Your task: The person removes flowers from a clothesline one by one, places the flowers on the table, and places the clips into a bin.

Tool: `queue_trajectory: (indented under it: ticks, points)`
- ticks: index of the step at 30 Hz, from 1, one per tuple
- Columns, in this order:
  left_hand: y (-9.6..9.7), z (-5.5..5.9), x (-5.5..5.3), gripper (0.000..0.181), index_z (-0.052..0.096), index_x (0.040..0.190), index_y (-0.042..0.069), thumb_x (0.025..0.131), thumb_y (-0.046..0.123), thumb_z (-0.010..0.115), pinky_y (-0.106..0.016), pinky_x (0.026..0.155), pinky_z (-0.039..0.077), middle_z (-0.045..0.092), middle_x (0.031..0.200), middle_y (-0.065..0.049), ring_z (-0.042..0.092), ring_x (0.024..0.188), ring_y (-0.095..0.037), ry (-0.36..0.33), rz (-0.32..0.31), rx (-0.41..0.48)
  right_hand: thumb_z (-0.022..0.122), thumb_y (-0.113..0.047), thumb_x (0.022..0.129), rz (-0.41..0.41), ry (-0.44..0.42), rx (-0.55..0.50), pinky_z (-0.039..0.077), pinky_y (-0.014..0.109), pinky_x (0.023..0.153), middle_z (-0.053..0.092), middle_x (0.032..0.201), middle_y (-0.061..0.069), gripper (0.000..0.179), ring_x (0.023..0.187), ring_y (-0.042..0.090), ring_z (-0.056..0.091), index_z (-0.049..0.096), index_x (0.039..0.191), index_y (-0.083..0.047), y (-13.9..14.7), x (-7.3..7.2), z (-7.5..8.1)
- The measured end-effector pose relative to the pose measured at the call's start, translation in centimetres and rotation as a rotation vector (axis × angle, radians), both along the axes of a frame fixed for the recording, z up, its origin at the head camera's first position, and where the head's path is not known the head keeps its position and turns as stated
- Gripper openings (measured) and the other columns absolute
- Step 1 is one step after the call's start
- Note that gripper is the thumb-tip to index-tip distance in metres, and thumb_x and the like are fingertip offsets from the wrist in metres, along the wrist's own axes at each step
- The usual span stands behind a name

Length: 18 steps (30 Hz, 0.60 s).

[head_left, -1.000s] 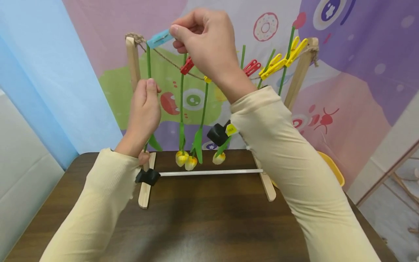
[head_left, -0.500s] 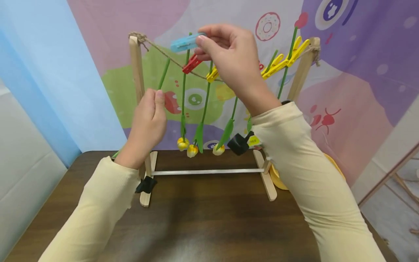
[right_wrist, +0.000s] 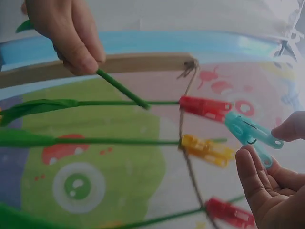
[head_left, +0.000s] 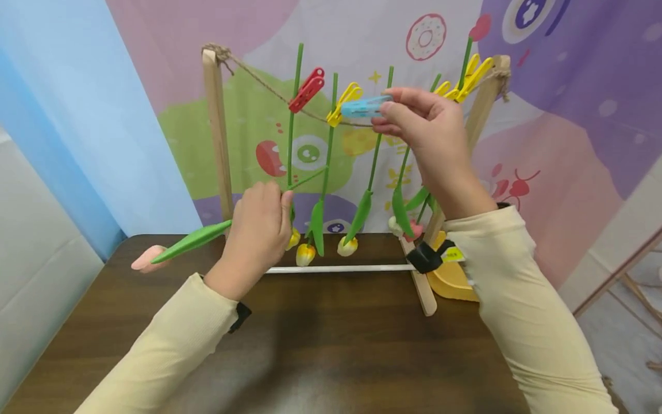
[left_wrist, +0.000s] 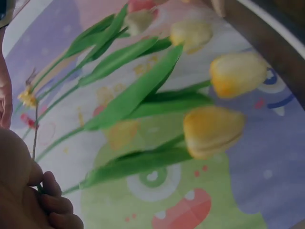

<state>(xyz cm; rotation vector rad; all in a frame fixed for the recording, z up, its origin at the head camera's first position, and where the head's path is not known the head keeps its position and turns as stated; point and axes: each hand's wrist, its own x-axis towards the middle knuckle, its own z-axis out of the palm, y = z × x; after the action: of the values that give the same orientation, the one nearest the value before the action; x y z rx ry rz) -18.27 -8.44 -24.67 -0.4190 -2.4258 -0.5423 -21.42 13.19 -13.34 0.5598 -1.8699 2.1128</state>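
My left hand [head_left: 261, 236] grips the green stem of an artificial tulip [head_left: 191, 240], low in front of the rack's left side. The tulip lies nearly level, its pink bloom pointing left and its bare stem end pointing up to the right. In my right hand [head_left: 429, 132] a light blue clothespin [head_left: 362, 107] is pinched between thumb and fingers, in front of the twine [head_left: 261, 83]. The right wrist view shows this blue clothespin [right_wrist: 250, 136] near a red clothespin [right_wrist: 205, 108], apart from the held stem [right_wrist: 121, 88].
Several tulips hang bloom-down from the twine by a red clothespin [head_left: 307, 89], a yellow clothespin [head_left: 343, 103] and others. Wooden posts [head_left: 217, 126] hold up the twine, with a white bar [head_left: 341, 268] low between them. A yellow container [head_left: 452, 282] stands at right on the dark table [head_left: 331, 356].
My right hand has carried the blue clothespin rightward and down from the twine's left end. My left hand has lowered, and its tulip has swung from upright to nearly level.
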Motion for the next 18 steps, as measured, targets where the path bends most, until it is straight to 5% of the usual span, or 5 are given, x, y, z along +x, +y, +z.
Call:
queue_trajectory:
  ticks: [8,18]
  points:
    - [1.0,-3.1,0.4,0.031,0.045,0.075,0.000,0.099,0.020,0.043,-0.041,0.052,0.036,0.042,0.066,-0.013,0.043,0.058,-0.032,0.112,0.082,-0.193,0.062,-0.003,0.086,0.034,-0.042,-0.082,0.055,0.025,0.074,0.069,0.085,0.006,0.011,0.070,0.016,0.067,0.064,0.096,0.002,2.9,-0.1,-3.3]
    - [2.4,-6.6,1.0,0.029,0.047,0.075,0.003,0.097,0.022,0.048,-0.037,0.052,0.034,0.044,0.068,-0.011,0.044,0.059,-0.029,0.113,0.111,-0.250,0.064,-0.003,0.086,0.053,-0.127,-0.113,0.055,0.024,0.075,0.069,0.089,0.006,0.015,0.074,0.015,0.068,0.066,0.099,0.002,6.5,0.6,-7.4]
